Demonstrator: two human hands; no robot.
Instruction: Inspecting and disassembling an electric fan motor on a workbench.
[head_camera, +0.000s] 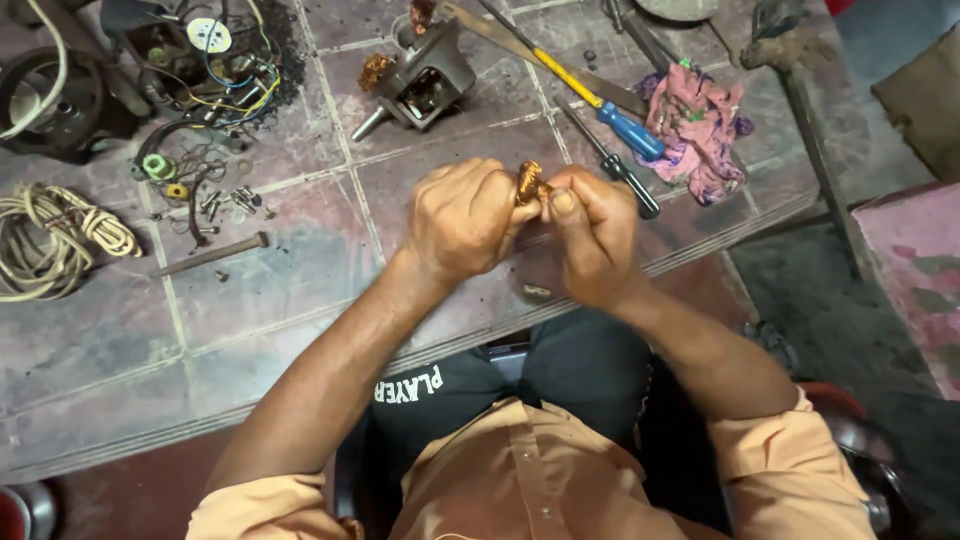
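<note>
1. Copper-coloured, tightly wound wire makes up the small coil (529, 184) at the centre of the frame, pinched between both hands above the table (300, 270).
2. On the left of the coil, the left hand (462, 215) is curled nearly into a fist, its fingers wrapped round the coil's left side; only the top of the winding shows past the knuckles.
3. To the coil's right, the right hand (593, 232) is closed too, its thumb pressed flat against the coil's right edge, the other fingers folded under.
4. Both hands touch each other around the coil, so most of it is hidden.
5. Worn stone-like tiles, purplish grey with pale joints, cover the table.
6. At the upper centre lies a grey metal motor housing (425, 80), blocky, with a copper winding at its left end.
7. Right of it lie a yellow-shafted screwdriver with a blue handle (600, 105) and a thin black-handled screwdriver (615, 165), both slanting.
8. A crumpled pink rag (695, 125) sits at the upper right.
9. A cream rope bundle (55, 240) lies at the left edge, with a dark metal rod (212, 254) and loose screws (228, 202) nearby.
10. Tangled coloured wires (235, 75) fill the upper left.
</note>
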